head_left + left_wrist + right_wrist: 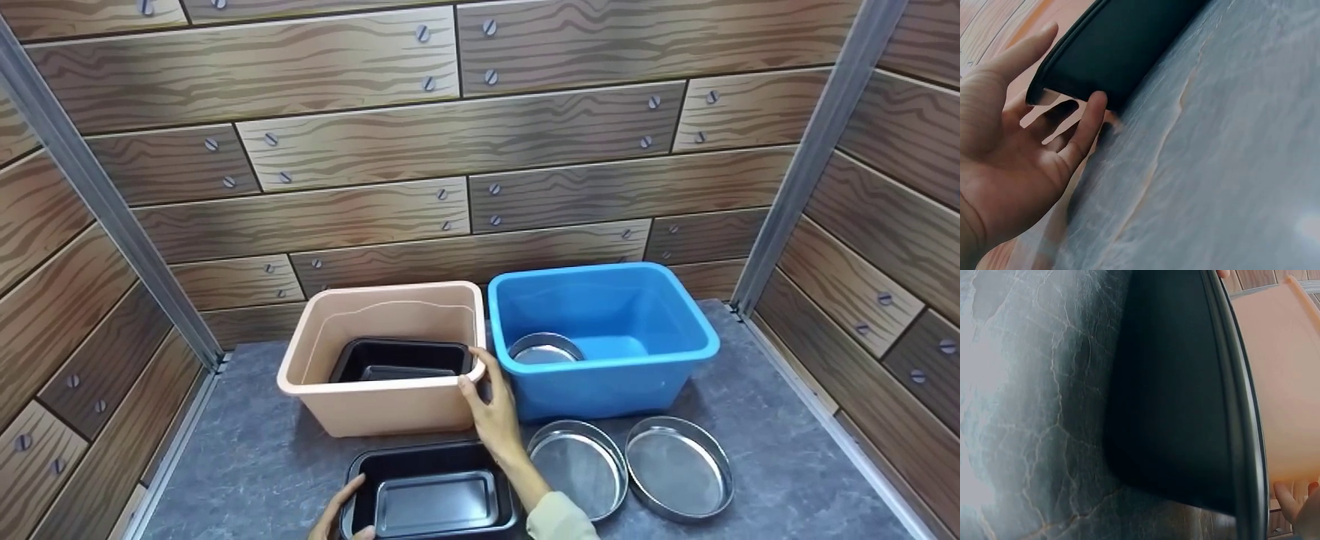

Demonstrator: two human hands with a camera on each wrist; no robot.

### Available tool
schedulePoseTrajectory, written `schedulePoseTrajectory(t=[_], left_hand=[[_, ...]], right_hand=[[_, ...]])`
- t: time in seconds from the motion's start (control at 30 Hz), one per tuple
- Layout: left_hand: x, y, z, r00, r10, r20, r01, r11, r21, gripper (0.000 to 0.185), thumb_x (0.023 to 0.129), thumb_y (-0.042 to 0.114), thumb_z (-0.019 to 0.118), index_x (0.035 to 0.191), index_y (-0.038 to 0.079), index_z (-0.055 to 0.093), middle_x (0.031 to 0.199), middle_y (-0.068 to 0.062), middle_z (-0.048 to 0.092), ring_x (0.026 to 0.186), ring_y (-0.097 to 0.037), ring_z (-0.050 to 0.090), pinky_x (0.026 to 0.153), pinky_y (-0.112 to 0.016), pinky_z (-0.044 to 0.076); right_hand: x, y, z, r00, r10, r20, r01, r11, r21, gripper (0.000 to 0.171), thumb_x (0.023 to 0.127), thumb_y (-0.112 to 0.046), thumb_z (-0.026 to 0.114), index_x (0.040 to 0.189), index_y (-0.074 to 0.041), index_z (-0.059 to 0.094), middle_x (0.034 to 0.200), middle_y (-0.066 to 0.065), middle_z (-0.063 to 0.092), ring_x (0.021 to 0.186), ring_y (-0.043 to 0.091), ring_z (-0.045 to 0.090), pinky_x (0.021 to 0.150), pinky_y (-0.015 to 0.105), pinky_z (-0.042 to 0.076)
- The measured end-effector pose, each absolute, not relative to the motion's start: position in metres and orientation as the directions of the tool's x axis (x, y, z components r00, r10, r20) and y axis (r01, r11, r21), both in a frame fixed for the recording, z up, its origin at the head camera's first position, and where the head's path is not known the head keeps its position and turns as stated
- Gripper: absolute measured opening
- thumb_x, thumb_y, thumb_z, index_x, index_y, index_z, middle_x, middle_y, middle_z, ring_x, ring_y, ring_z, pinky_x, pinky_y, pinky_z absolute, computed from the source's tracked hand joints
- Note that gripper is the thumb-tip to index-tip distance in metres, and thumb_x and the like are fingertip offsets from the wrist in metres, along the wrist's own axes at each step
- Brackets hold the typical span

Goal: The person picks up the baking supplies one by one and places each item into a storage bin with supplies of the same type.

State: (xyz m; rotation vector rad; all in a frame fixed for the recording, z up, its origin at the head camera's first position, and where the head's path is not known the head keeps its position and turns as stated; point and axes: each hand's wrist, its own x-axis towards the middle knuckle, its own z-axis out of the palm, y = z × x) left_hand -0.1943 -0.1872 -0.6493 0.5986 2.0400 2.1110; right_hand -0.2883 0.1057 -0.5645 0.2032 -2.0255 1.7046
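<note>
A black rectangular baking pan (435, 499) lies at the front of the table. My left hand (334, 514) holds its left end, fingertips at the rim; in the left wrist view the little finger touches the pan's dark wall (1123, 45). Behind stands a peach plastic bin (390, 412) with another black baking pan (405, 352) inside. My right hand (496, 416) grips the bin's front right corner, thumb on the front rim and fingers over the right rim. In the right wrist view, the front pan (1179, 399) hides part of the peach bin (1280, 382).
A blue bin (600, 390) stands right of the peach one, with a round metal cake pan (546, 346) inside. Two more round cake pans (577, 469) lie in front of it, side by side. Wood-patterned walls (360, 157) enclose the grey marbled tabletop (232, 450).
</note>
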Motion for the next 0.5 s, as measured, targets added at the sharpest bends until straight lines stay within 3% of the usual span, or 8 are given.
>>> schedulePoseTrajectory(t=[0.13,0.27,0.37,0.5], left_hand=[[-0.193,-0.184,-0.643,-0.923,0.372,0.096,0.062,-0.104,0.993,0.073,0.089,-0.006,0.058,0.152,0.015,0.028,0.136,0.009,0.042,0.113,-0.017,0.057,0.090,-0.032,0.052],[-0.193,-0.181,-0.641,-0.932,0.361,0.035,-0.008,-0.118,0.993,0.078,0.089,-0.003,0.060,0.154,0.021,0.023,0.135,0.022,0.038,0.115,-0.015,0.055,0.092,-0.033,0.051],[-0.193,-0.179,-0.640,-0.939,0.343,-0.003,-0.046,-0.117,0.992,0.080,0.090,-0.001,0.060,0.155,0.024,0.020,0.134,0.028,0.034,0.117,-0.007,0.051,0.092,-0.031,0.050],[-0.192,-0.176,-0.640,-0.951,0.310,0.005,-0.028,-0.102,0.994,0.084,0.088,-0.002,0.061,0.156,0.019,0.017,0.135,0.033,0.032,0.120,0.008,0.041,0.095,-0.025,0.046]], right_hand=[[-0.288,0.105,-0.563,-0.867,0.200,0.456,-0.414,0.219,-0.884,0.050,0.094,-0.031,0.065,0.140,-0.023,0.049,0.141,-0.009,0.052,0.134,0.015,0.042,0.111,0.046,0.030],[-0.280,0.102,-0.552,-0.865,0.210,0.456,-0.414,0.216,-0.884,0.049,0.094,-0.024,0.064,0.140,-0.015,0.050,0.141,-0.002,0.052,0.134,0.021,0.043,0.110,0.049,0.029],[-0.272,0.101,-0.540,-0.868,0.212,0.450,-0.410,0.208,-0.888,0.048,0.094,-0.020,0.064,0.140,-0.012,0.050,0.141,0.003,0.053,0.133,0.023,0.043,0.111,0.049,0.029],[-0.266,0.101,-0.531,-0.868,0.209,0.451,-0.412,0.205,-0.888,0.048,0.094,-0.018,0.063,0.139,-0.011,0.050,0.141,0.006,0.053,0.133,0.024,0.044,0.111,0.051,0.030]])
